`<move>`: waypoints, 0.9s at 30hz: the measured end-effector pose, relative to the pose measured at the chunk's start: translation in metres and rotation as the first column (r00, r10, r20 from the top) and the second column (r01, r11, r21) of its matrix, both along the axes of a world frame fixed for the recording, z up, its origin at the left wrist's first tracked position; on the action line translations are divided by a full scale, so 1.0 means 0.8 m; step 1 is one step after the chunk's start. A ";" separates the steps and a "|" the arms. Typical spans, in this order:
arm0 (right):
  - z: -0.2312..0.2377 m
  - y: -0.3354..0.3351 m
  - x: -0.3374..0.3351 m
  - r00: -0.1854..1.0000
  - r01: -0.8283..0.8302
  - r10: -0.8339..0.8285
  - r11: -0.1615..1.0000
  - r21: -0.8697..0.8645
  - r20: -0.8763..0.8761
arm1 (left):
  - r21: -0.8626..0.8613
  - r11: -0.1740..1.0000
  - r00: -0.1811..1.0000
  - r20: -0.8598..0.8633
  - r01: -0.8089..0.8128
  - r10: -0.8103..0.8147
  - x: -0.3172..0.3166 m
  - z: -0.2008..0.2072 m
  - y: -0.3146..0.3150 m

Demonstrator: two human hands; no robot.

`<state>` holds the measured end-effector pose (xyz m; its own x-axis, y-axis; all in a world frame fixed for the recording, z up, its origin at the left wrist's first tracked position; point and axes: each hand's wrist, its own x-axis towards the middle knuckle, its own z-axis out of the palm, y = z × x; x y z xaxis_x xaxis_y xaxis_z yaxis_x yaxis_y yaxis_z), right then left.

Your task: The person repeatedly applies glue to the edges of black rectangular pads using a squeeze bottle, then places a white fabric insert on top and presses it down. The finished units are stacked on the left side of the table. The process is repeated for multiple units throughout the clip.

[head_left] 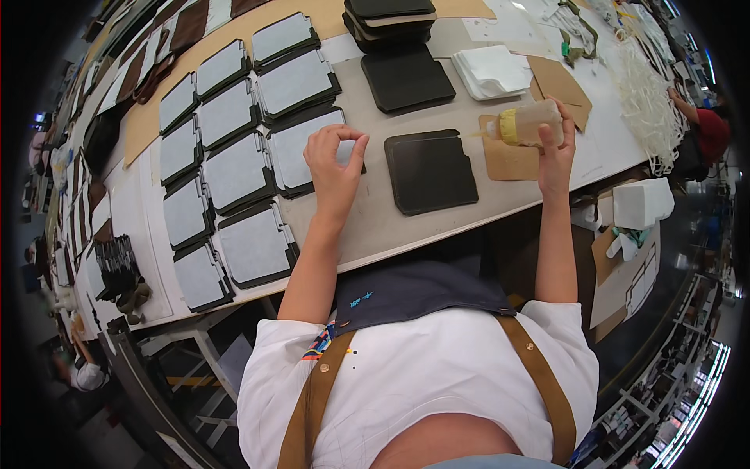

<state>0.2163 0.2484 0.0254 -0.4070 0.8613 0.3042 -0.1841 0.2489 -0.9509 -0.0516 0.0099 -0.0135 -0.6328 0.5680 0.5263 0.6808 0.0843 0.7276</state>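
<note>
My right hand (556, 160) grips a translucent squeeze bottle (535, 125) with a yellow collar. The bottle lies on its side in the air, its thin nozzle pointing left. Below it is a tan board piece (508, 160). My left hand (332, 160) hovers over a stack of black panels topped with a pale grey sheet (295, 152). Its thumb and index fingertips meet in a ring, and nothing shows between them. Between my hands a single dark panel (431, 172) with a notched right edge lies flat on the table.
Several rows of sheet-topped black stacks (226, 117) fill the left side. Farther back are a dark panel stack (406, 78), a taller pile (389, 19) and white sheets (491, 72). Pale strips (644, 102) heap at the right. The table's front edge (437, 238) runs before my body.
</note>
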 end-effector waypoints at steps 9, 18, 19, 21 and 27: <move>0.012 -0.005 -0.009 0.995 -0.036 0.027 0.995 0.091 0.096 | -0.012 1.000 1.000 -0.009 -0.011 0.011 0.001 0.003 -0.002; 0.017 -0.012 0.008 0.986 -0.054 0.033 0.991 0.124 0.165 | -0.009 1.000 1.000 0.008 0.004 -0.004 0.000 -0.001 -0.002; 0.017 -0.014 0.010 0.985 -0.056 0.035 0.990 0.126 0.168 | -0.013 1.000 1.000 0.017 0.008 -0.007 0.000 -0.002 -0.002; 0.019 -0.017 0.013 0.984 -0.061 0.038 0.990 0.130 0.173 | -0.011 1.000 1.000 0.020 0.011 -0.011 -0.001 -0.002 -0.002; 0.010 -0.017 0.024 0.984 -0.063 0.039 0.989 0.132 0.174 | -0.010 1.000 1.000 -0.003 0.006 -0.006 -0.001 0.000 -0.001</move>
<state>0.2355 0.2350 0.0336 -0.5051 0.7932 0.3401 -0.0384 0.3730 -0.9270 -0.0520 0.0090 -0.0135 -0.6274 0.5774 0.5225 0.6837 0.0873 0.7245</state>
